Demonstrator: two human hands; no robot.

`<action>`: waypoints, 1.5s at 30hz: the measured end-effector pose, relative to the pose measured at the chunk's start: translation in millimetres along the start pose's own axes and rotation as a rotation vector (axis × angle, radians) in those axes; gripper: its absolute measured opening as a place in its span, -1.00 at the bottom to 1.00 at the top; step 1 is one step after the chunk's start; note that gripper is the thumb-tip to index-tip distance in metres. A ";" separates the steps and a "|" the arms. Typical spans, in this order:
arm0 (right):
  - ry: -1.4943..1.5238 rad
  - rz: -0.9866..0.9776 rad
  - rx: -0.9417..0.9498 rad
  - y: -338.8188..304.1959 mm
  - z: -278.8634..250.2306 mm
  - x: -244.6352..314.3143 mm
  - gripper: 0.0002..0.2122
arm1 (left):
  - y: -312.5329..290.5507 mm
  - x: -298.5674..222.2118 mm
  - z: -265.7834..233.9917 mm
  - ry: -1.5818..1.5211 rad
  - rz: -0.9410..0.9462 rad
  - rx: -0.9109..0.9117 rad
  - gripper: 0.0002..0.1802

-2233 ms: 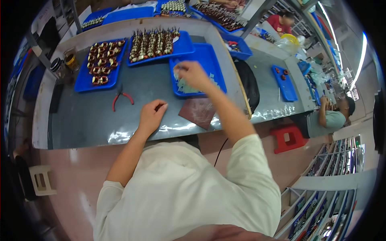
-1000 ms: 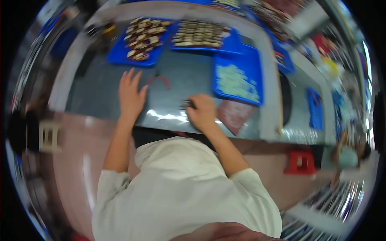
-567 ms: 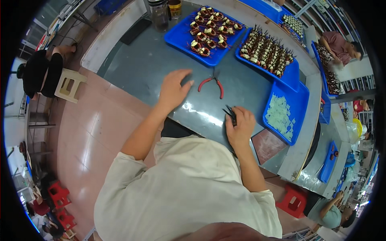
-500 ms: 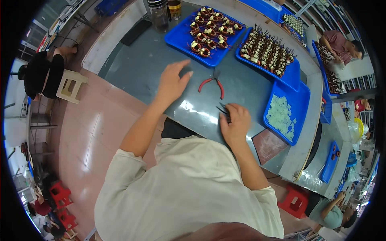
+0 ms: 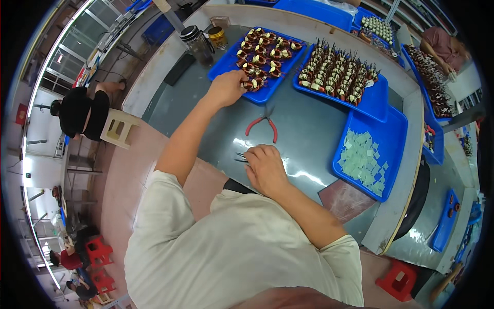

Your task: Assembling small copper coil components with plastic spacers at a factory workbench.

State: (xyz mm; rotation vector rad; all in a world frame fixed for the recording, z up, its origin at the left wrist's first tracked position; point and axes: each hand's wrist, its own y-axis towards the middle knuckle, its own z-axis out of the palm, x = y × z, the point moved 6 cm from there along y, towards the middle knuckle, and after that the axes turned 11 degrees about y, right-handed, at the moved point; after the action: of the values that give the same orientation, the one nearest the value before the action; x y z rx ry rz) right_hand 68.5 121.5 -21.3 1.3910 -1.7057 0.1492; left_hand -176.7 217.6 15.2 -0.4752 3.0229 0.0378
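My left hand [image 5: 228, 88] is at the near left corner of a blue tray [image 5: 267, 96]. Its fingers close on a ring coil [image 5: 253, 84] wound with copper-brown wire and carrying pale yellow pieces. More coils of this kind lie in loose rows in that tray. Close to the table's near edge, my right hand [image 5: 266, 169] is closed round a pair of tweezers [image 5: 241, 157], whose two prongs stick out to the left. Just beyond the right hand, red-handled pliers [image 5: 274, 131] lie spread on the grey tabletop, jaws pointing away.
A second blue tray [image 5: 378, 105] holds dense rows of coils with upright wire ends. Nearer, another blue tray [image 5: 399, 139] contains pale green square pieces [image 5: 363, 159]. A reddish-brown board [image 5: 346, 198] lies beside it. A lidded jar [image 5: 198, 46] and a yellow tin [image 5: 217, 37] stand far left.
My left hand has moved forward to the coil tray and closed on a coil. My right hand has shifted left with the tweezers. The whole view has turned slightly.
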 end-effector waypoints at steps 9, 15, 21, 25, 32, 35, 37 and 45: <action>-0.242 0.172 0.012 -3.2 -18.8 -15.6 -0.73 | 14.8 -34.8 -22.8 -1.693 -0.092 -0.068 -0.78; -0.373 0.219 -0.141 -0.4 -44.4 -33.8 -0.70 | 41.3 -161.3 -39.6 -2.089 0.336 0.189 -0.72; -0.039 0.234 -0.527 9.1 -118.5 -0.5 -0.83 | 39.3 -206.2 -66.4 -2.087 0.535 0.274 -0.62; 0.464 0.404 -0.930 11.9 -201.7 -15.0 -0.84 | 20.4 -192.6 -93.7 -1.956 0.559 0.180 -0.47; 0.893 0.276 -0.574 84.1 -226.5 -30.6 -0.71 | 22.0 -185.0 -90.2 -1.783 0.557 0.218 -0.41; 0.885 0.306 -0.568 77.8 -223.8 -55.0 -0.77 | 28.9 -182.5 -80.8 -1.715 0.541 0.294 -0.38; 0.809 0.320 -0.634 74.6 -236.3 -61.8 -0.82 | 33.6 -187.7 -77.7 -1.608 0.595 0.210 -0.31; -0.339 -0.128 -0.706 74.0 -261.4 -22.1 -0.73 | 33.7 -207.6 -74.3 -1.692 0.586 0.116 -0.26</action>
State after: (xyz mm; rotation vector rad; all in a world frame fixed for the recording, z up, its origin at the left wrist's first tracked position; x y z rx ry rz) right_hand 151.1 318.5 148.1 1.0088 -1.6850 -0.7326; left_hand 4.2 310.3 107.0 0.3626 1.3638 0.1802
